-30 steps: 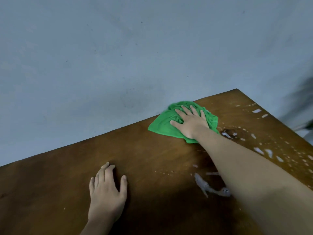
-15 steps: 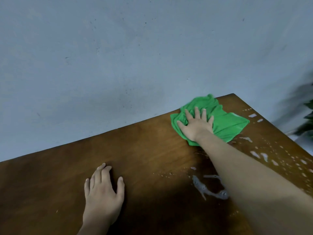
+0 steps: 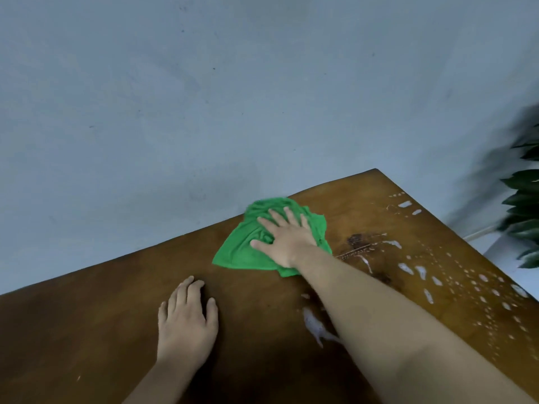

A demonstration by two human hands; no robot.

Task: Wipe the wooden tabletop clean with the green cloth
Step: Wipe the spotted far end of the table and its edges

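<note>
My right hand (image 3: 287, 239) lies flat on the green cloth (image 3: 248, 249), fingers straight and spread, pressing it against the wooden tabletop (image 3: 102, 330) at its far edge — near the far right corner. My left hand (image 3: 186, 322) rests flat, fingers straight, on bare wood nearer me. White foam splashes (image 3: 420, 271) dot the right side.
</note>
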